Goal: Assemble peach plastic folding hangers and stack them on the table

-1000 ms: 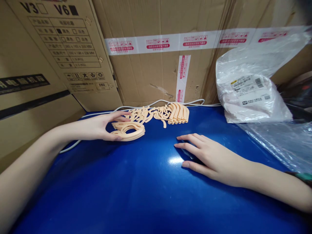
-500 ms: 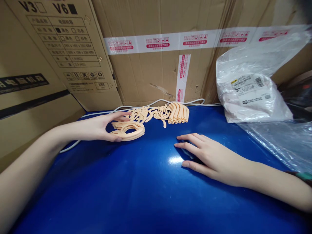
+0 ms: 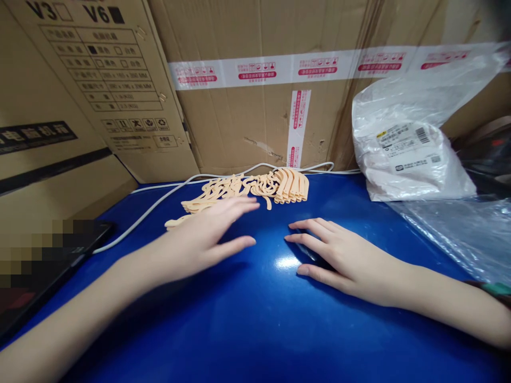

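Note:
My left hand (image 3: pixel 207 234) is open, its thumb and fingers apart, with nothing between them. It is in front of a stack of beige curved pieces (image 3: pixel 175 222) and hides most of it. Behind it lies a spread of beige hooks and curved pieces (image 3: pixel 223 186), which look like parts of folding hangers. To the right of these, several beige curved arms (image 3: pixel 292 186) sit in a neat row. My right hand (image 3: pixel 335 255) rests open on the blue tabletop (image 3: pixel 255 324), fingers spread and holding nothing.
A white cable (image 3: pixel 147 221) runs along the back of the table. Cardboard boxes (image 3: pixel 239 122) wall off the back and left. A white plastic bag (image 3: pixel 415 159) stands at back right, beside a clear plastic sheet (image 3: pixel 459 229). A dark flat device (image 3: pixel 83 252) lies at left.
My left hand has let go of the stack of beige curved pieces and moved right and nearer to me. That stack now sits a little further left. My right hand has stayed put.

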Demonstrator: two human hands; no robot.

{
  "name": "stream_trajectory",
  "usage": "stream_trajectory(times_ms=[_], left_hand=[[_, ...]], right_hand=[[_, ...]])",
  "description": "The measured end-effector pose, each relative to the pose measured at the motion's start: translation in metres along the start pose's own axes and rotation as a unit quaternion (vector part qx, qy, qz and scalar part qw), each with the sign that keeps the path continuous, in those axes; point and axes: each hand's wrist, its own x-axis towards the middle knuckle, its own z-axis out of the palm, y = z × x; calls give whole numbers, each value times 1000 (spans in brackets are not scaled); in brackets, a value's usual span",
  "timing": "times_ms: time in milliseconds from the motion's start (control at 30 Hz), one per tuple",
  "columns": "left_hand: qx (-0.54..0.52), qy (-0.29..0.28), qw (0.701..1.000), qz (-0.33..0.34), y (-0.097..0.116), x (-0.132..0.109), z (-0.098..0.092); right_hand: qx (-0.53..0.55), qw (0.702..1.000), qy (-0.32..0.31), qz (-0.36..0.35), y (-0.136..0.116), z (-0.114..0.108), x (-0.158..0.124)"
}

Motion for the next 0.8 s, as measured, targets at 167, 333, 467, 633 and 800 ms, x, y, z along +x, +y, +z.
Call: stream_trajectory(times_ms=[167, 333, 467, 633, 800], left_hand=[[3, -63, 997, 53, 14, -3, 21], [6, -70, 995, 69, 15, -2, 27], [9, -57, 995, 76, 14, -2, 29], [12, -52, 995, 84, 13, -3, 29], [21, -57, 995, 81, 13, -1, 29]], right_hand=[[-2, 1000, -2, 0, 0, 0, 0], [1, 1000, 6, -5, 0, 0, 0], [-3, 1000, 8, -7, -1, -1, 0], [-5, 1000, 10, -11, -3, -3, 2], [-11, 1000, 2, -10, -4, -4, 2]])
